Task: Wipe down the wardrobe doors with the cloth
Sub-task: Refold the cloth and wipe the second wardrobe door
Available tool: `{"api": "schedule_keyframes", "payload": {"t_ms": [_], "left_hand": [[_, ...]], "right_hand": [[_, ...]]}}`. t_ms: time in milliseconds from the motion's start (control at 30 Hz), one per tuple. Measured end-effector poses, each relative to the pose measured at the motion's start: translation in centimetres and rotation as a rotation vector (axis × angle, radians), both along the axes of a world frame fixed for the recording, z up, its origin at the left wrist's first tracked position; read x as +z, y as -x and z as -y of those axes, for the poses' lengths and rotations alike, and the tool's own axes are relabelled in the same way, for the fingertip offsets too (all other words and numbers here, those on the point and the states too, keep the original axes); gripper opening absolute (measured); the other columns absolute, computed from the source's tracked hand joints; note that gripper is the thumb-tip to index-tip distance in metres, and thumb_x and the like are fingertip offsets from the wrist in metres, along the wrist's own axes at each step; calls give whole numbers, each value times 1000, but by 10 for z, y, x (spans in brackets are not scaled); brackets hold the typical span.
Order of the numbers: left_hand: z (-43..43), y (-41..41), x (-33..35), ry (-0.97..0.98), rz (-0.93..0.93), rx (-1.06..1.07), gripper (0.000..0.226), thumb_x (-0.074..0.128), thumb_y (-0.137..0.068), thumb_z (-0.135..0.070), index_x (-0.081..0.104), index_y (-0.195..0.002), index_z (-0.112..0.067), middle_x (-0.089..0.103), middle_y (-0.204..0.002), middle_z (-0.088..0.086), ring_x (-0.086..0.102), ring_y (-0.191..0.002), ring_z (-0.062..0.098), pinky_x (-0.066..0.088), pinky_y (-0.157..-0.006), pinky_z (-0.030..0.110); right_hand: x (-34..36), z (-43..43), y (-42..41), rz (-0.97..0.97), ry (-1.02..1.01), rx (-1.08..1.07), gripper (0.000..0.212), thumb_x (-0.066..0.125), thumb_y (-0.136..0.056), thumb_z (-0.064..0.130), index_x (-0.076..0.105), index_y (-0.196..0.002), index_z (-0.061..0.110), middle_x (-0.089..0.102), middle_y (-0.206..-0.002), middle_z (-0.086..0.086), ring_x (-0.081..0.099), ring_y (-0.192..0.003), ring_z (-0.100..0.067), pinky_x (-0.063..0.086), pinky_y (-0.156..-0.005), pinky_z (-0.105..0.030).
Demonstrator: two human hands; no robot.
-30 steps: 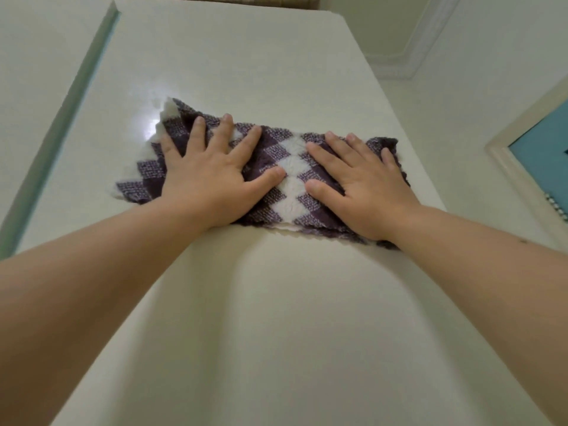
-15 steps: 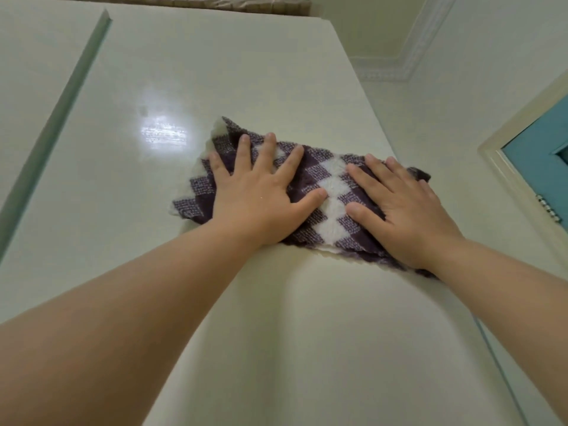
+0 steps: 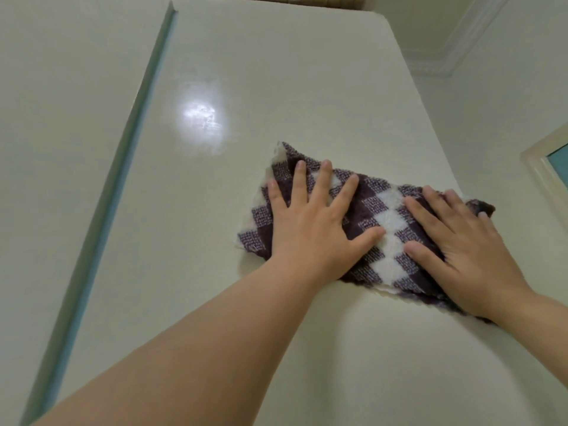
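the left hand (image 3: 310, 229) lies flat on the left half of the purple and white checked terry cloth (image 3: 388, 218), fingers straight and spread, so its grip is released and it only presses. the cloth is spread on the glossy cream wardrobe door (image 3: 246, 72), near the door's right edge. the right hand (image 3: 461, 253) lies flat on the right half in the same way, grip released too. i judge the step in hand is a wiping stroke. to do it well, both palms should press evenly so the cloth does not bunch, strokes should overlap, and the cloth should follow the door's edge without slipping off.

from the left, a narrow grey-green groove (image 3: 101, 210) separates this door from the cream neighbour door (image 3: 46, 118). next, a bright white light reflection (image 3: 201, 118) sits on the gloss; such shine will probably show streaks. to the right are a pale wall (image 3: 507, 133), a white moulded cornice (image 3: 451, 41) above, and a cream frame with a teal panel (image 3: 541, 167).
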State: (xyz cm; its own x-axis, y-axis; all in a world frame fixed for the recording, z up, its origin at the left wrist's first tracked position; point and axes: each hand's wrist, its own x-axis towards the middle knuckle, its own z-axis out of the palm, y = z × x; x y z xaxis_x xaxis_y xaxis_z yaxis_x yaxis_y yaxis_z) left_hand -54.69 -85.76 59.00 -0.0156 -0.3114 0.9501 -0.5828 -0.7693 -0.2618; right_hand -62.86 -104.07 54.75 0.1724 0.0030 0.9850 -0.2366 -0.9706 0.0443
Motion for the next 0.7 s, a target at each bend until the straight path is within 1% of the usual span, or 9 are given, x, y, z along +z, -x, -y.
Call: {"api": "schedule_keyframes", "payload": {"t_ms": [67,200,333,433,600,700], "left_hand": [[-9,-3,-4,10,-9,2,79,15,-78,-80,-7,-144,-43,-17,-155,-3,-23,-140,29,-17,-107,59],[-26,-10,-15,54,-9,6,78,14,-78,-79,-8,-144,-43,-17,-155,-3,-23,-140,28,-18,-106,59],[-46,-19,-21,79,-28,30,79,11,-77,-80,-11,-143,-43,-20,-155,-4,-24,-139,28,-17,-107,60],[-67,-27,-26,108,-43,45,79,10,-76,-81,-12,-142,-44,-20,-155,-4,-23,-140,28,-16,-106,59],[-115,-45,-39,187,-90,82,79,6,-71,-82,-15,-140,-48,-19,-155,-8,-21,-141,25,-14,-108,56],[-139,-52,-46,224,-130,96,80,4,-69,-83,-16,-139,-50,-19,-155,-9,-20,-141,23,-11,-109,55]], "right_hand": [[-1,-7,-3,1,9,-11,63,9,-76,71,-4,-134,53,-6,-149,22,-4,-143,-8,1,-113,-47],[-4,-21,-12,6,50,-16,64,13,-79,69,2,-138,48,0,-151,18,2,-143,-13,4,-112,-51],[-1,-42,-19,-29,82,-6,64,10,-77,71,-5,-136,50,-7,-149,21,-5,-143,-10,-2,-113,-49],[2,-63,-26,-40,117,-4,66,9,-77,71,-7,-136,48,-8,-149,20,-4,-143,-12,-2,-113,-50],[4,-109,-46,-60,195,-5,67,11,-78,69,-1,-140,45,3,-156,11,-1,-144,-18,-2,-112,-52],[4,-133,-56,-73,232,5,71,10,-79,68,5,-144,43,4,-157,9,-2,-144,-19,-5,-111,-52]]}}
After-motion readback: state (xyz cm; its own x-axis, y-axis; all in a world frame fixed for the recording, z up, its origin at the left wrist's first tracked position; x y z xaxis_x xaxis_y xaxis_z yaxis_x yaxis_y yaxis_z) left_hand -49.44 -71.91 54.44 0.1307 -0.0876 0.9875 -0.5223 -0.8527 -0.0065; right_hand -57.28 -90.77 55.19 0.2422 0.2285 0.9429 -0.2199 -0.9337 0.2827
